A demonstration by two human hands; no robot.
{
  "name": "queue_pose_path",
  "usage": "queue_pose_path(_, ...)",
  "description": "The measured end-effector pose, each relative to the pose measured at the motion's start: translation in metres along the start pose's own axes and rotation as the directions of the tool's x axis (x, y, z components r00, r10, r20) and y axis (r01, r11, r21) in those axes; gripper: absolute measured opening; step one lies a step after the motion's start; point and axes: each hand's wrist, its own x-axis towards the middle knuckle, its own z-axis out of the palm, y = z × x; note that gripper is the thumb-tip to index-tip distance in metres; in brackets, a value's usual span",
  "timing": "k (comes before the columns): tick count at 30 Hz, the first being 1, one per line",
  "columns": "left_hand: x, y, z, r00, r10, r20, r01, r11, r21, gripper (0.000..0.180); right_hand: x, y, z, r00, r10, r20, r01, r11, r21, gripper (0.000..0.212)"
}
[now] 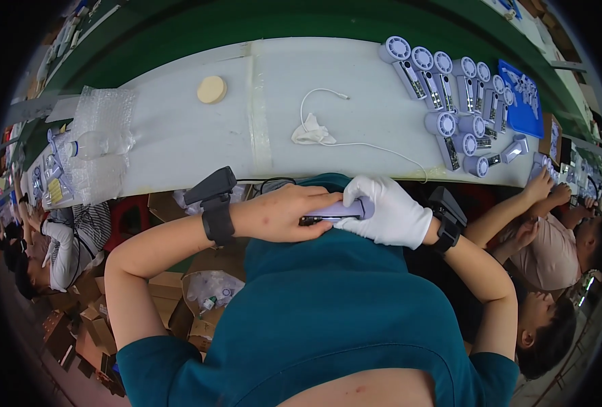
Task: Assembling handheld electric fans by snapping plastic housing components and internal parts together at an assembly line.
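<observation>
A lavender handheld fan [350, 209] lies sideways between my two hands, close to my body at the near edge of the table. One side of its handle shows dark inner parts; much of the rest is covered by my fingers. My bare left hand [284, 214] wraps round the handle end. At the other end, my right hand [390, 211], in a white glove, grips it with the thumb below and the fingers curled over the top. Black bands with dark boxy units sit on both wrists.
Several lavender fans with opened handles [442, 124] stand in rows at the right, beside a blue tray [522, 102] of small parts. A white cable [375, 147], a round cream-coloured disc [211, 89] and bubble wrap [104, 129] lie on the table [199, 142]. People sit on both sides.
</observation>
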Motion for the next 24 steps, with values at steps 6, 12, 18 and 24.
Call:
queue_pose_path(6,0.019,-0.02,-0.036,0.945,-0.235,0.227,0.297,0.326,-0.898,0.039,0.007,0.026,-0.017,0.967,0.097,-0.236,0.084,0.752,0.654,0.04)
queue_pose_path(12,0.063,-0.084,-0.009,0.816,-0.452,-0.361,-0.055,0.561,-0.826,0.037,0.038,-0.003,-0.062,0.683,0.19,-0.705,-0.065,0.978,0.2,0.05)
queue_pose_path(18,0.029,-0.076,-0.019,0.362,-0.604,-0.71,-0.034,0.753,-0.657,0.035,0.053,0.033,-0.07,0.588,-0.07,-0.806,-0.307,0.902,-0.303,0.047)
queue_pose_path(24,0.009,-0.055,0.001,0.45,-0.583,-0.676,-0.002,0.756,-0.654,0.025,0.056,0.062,-0.052,0.599,0.006,-0.801,-0.351,0.901,-0.256,0.032)
